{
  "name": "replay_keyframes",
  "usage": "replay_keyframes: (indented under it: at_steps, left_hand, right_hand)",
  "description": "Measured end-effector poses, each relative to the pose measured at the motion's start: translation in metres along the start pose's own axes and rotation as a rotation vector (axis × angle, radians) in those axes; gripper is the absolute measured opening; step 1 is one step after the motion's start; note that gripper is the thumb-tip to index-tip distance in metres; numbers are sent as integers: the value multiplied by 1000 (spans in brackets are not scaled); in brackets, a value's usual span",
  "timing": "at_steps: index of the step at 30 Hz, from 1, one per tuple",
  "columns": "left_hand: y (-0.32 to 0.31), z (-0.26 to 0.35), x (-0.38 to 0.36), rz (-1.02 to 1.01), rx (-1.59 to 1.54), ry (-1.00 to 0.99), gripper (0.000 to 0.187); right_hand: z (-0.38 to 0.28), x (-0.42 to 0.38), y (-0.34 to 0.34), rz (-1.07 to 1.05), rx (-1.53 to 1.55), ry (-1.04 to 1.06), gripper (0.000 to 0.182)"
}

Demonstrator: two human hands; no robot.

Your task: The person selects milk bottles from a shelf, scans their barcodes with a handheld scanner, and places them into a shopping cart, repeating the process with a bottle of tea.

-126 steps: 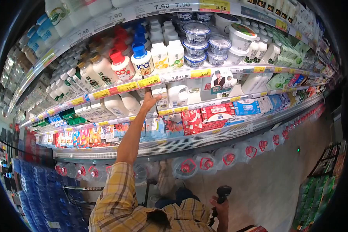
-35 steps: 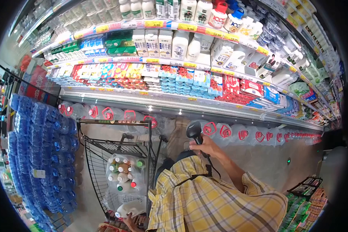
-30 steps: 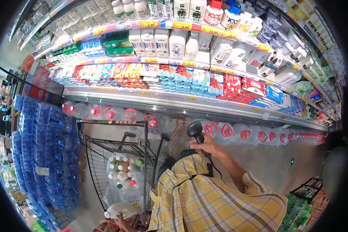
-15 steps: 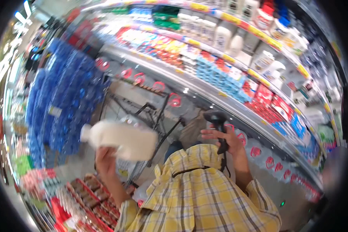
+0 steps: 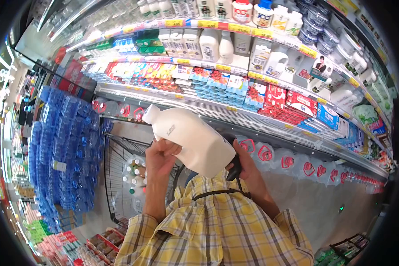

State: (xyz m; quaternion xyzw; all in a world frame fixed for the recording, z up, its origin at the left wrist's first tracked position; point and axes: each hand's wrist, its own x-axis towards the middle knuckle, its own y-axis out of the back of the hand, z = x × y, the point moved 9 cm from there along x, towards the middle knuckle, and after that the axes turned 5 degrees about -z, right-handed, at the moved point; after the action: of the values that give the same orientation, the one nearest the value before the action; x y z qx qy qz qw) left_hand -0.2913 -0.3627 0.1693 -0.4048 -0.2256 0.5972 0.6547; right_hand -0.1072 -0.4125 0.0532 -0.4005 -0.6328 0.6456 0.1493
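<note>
My left hand is closed round the handle of a large white milk jug, tilted with its cap toward the upper left and small dark print on its side. In my right hand is a black handheld barcode scanner, its head partly hidden behind the base of the jug. The scanner's cable hangs down by my yellow checked shirt. Both hands are in front of my chest, with the jug's bottom end close against the scanner.
A wire shopping cart holding several bottles stands at left. Beyond it rises a stack of blue water packs. Chilled shelves of dairy run across the front, with large water bottles along their foot. Egg cartons lie at lower left.
The milk jug has moved right and turned, bringing its base up to the scanner. The scanner has shifted slightly left and down. My view has swung, showing more of the cart.
</note>
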Motion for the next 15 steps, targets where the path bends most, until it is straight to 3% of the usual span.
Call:
replay_keyframes:
  at_steps: [2,4,6,9,12,14,15]
  left_hand:
    - [-5,-5,6,-154,-67,4,45]
    - [-15,-4,9,-177,-42,-8,52]
    - [-32,0,10,-191,-17,-39,60]
    - [-49,8,10,-155,89,-122,55]
    - [-27,13,16,-84,31,-211,64]
    - [-14,12,23,-358,-48,-211,75]
    - [-14,13,24,-361,-49,-214,75]
  right_hand:
    - [-3,-1,-4,6,-8,30,46]
    - [-1,-7,-23,10,-20,43,47]
    - [-23,-27,-54,65,-282,311,49]
    - [-12,-6,-31,-63,-108,134,53]
    - [-13,-5,-29,-81,-85,161,57]
    - [-15,-1,-13,-81,-107,188,59]
    - [-17,3,-4,-80,-125,214,61]
